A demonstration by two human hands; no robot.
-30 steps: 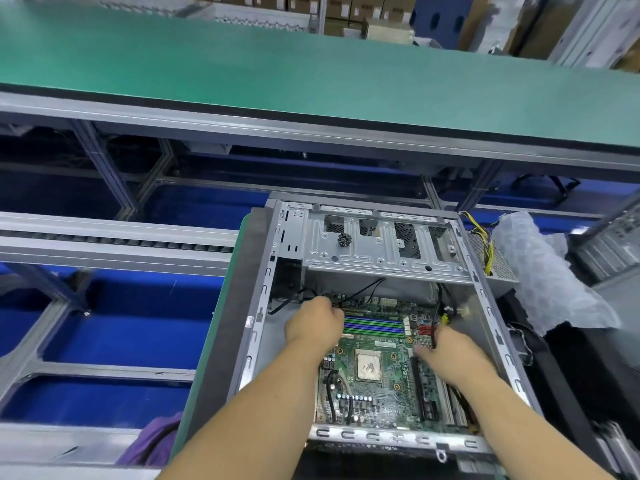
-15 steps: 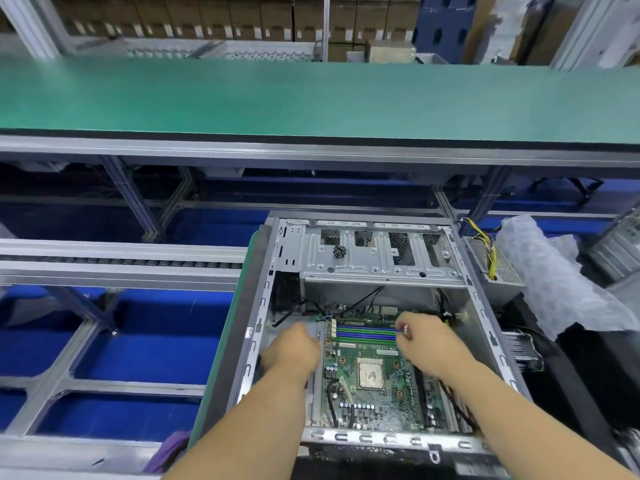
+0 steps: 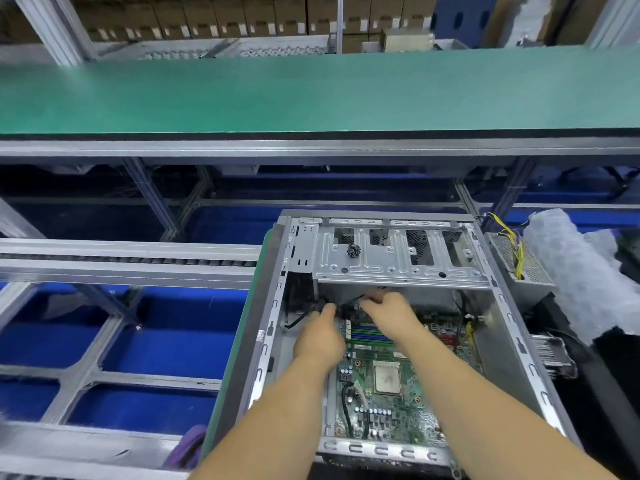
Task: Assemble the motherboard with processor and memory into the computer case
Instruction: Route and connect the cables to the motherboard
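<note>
Computer case (image 3: 512, 327): grey metal, lying open on its side before me, drive cage (image 3: 398, 258) across its far end.

Motherboard (image 3: 391, 414): green, seated flat on the case floor; processor (image 3: 387, 377) bare in its socket near the middle; memory slots (image 3: 372, 334) at the far edge, partly under my right wrist.

My left hand (image 3: 320, 337): reaches to the board's far left corner, fingers pointing at a black cable (image 3: 346, 308); motion blur, so I cannot tell whether it grips.

My right hand (image 3: 389, 311): just beside the left, fingers curled down onto the same black cable below the drive cage.

Power supply (image 3: 523, 268): outside the case, on the right, with yellow wires (image 3: 512, 247).

Green conveyor belt (image 3: 311, 95): beyond the case.
</note>
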